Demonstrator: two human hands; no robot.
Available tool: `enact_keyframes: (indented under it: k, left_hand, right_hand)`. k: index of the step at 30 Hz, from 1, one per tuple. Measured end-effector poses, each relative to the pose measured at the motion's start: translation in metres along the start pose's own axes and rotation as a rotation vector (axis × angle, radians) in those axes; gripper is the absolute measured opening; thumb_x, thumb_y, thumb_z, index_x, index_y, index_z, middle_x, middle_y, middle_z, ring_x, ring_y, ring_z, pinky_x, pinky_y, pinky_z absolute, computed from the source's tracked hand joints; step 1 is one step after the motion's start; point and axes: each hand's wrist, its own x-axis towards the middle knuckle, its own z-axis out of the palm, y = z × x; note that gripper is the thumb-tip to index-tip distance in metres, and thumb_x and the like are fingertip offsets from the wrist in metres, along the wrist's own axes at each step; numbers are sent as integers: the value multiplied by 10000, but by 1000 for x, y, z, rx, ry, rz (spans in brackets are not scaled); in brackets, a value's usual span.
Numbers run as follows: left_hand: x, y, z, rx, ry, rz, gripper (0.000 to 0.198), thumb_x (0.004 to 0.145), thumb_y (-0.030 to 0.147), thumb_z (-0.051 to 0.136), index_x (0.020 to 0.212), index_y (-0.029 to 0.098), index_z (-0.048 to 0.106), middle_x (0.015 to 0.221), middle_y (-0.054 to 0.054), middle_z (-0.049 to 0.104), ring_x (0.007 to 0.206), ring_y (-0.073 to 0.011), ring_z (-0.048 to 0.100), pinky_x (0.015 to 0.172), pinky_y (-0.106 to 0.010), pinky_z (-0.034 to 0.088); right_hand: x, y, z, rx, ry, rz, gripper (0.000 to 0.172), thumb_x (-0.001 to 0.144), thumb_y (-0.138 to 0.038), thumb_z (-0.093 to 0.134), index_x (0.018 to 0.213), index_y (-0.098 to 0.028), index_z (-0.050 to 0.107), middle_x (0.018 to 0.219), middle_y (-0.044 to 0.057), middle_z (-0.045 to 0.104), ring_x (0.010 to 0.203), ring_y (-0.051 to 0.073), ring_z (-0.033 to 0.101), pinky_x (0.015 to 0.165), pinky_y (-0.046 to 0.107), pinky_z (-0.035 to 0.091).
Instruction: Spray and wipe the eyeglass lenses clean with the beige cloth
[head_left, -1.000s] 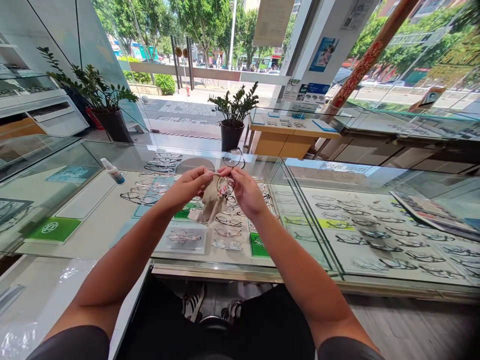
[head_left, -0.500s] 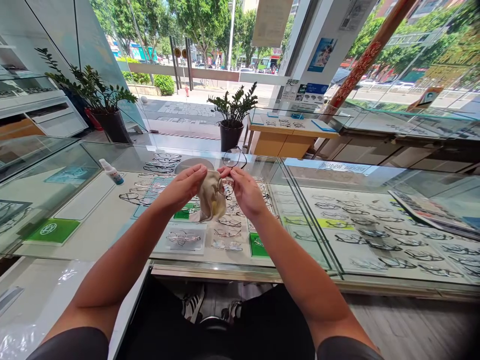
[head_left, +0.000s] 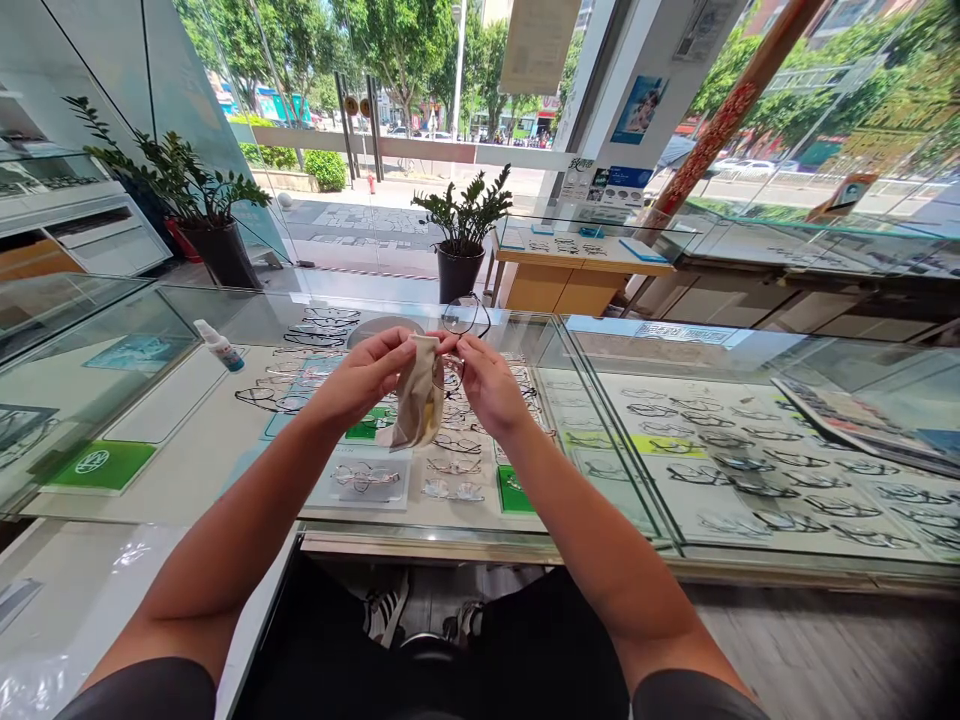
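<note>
Above the glass counter, my left hand (head_left: pixel 371 375) is closed on a beige cleaning cloth (head_left: pixel 416 400), which hangs down in folds with a yellowish patch near its lower edge. My right hand (head_left: pixel 491 388) pinches a thin dark-rimmed pair of eyeglasses (head_left: pixel 488 322). One round lens rises above the fingers; the other sits lower, beside the cloth and partly hidden by it and the fingers. Both hands almost meet at the cloth's top edge. Whether the cloth touches a lens cannot be made out.
Rows of eyeglass frames (head_left: pixel 454 466) lie inside the glass showcase (head_left: pixel 480 530). A white spray bottle (head_left: pixel 218 346) stands on the left of the counter. Behind my hands is a round grey tray (head_left: pixel 367 328). A magazine (head_left: pixel 847 420) lies at right; a potted plant (head_left: pixel 461 265) stands beyond.
The cloth now hangs flatter and straighter, its lower end shifted slightly left. Both hands keep their grip and have barely moved.
</note>
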Motion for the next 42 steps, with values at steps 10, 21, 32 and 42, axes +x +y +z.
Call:
enact_keyframes:
  k: [10, 21, 32, 42]
  left_hand:
    - [-3, -8, 10, 178, -8, 91, 439, 869, 567, 903, 887, 168, 720, 869, -33, 656, 782, -136, 613, 691, -249, 537]
    - [0, -23, 22, 225, 89, 78, 613, 772, 615, 949, 864, 213, 497, 793, 27, 596, 678, -114, 560, 624, -245, 451]
    - [0, -20, 25, 224, -35, -24, 631, 757, 736, 908, 904, 163, 688, 886, -52, 730, 883, -205, 671, 832, -317, 537]
    - [-5, -24, 27, -69, -146, -122, 509, 805, 560, 962, 1058, 179, 738, 989, -68, 760, 965, -210, 746, 838, -288, 575]
  right_hand:
    - [-2, 1, 7, 38, 78, 67, 298, 922, -574, 780, 996, -290, 834, 1071, 20, 814, 1007, 209, 723, 1041, 389, 562]
    - [-5, 2, 10, 28, 99, 66, 314, 904, -588, 813, 1021, -298, 849, 1093, 31, 827, 1132, 249, 740, 1069, 431, 593]
    - [-9, -5, 15, 32, 94, 115, 358, 886, -618, 825, 1034, -291, 830, 1132, 33, 831, 896, 200, 707, 806, 355, 604]
    - [-11, -1, 14, 68, 56, 133, 335, 908, -624, 827, 1036, -315, 844, 1169, 15, 820, 959, 212, 699, 845, 351, 587]
